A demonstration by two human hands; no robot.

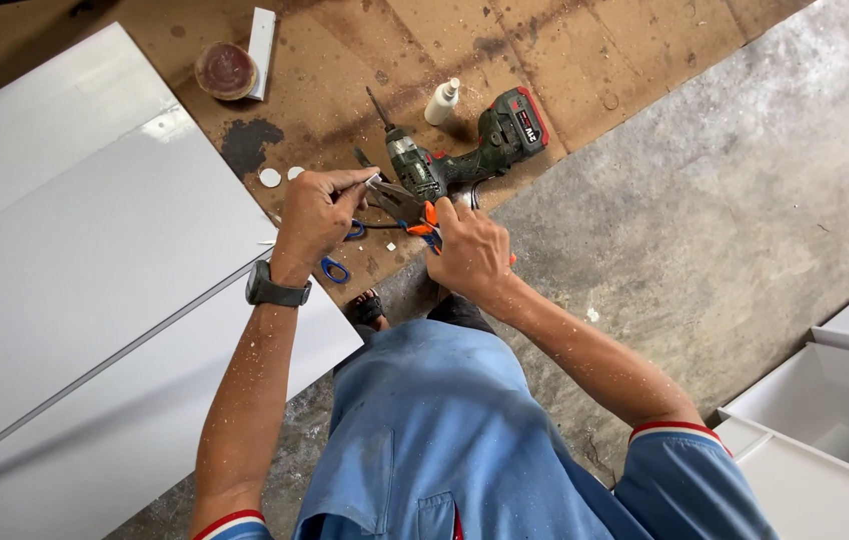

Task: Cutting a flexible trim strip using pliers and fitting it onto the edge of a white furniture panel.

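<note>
Head view: person crouched over a brown cardboard sheet [584,60] laid on concrete, both hands meeting just below the cordless drill [464,150]
Landmark: the drill, lying on its side on the cardboard, bit pointing up-left, battery end to the right
Pliers: orange-handled pliers [406,205] just below the drill body, long axis running from lower right to upper left, nose toward the left hand
Right hand: right hand [469,250] below and slightly right of the drill, fingers closed around the orange handles
Left hand: left hand [312,215] to the lower left of the drill, thumb and fingertips pinched together on a small pale piece at the pliers' nose; the piece is too small to identify
Key relation: the piece sits between the two hands, touching the left fingertips, with the pliers reaching it from the right; the left hand is nearer
Scissors: blue-handled scissors [336,268] on the cardboard under the left hand, below-left of the drill
Glue bottle: small white bottle [442,101] just above the drill
Panel: large white panel [84,260] well left of the drill
Discs: two small white discs [271,177] left of the drill
</note>
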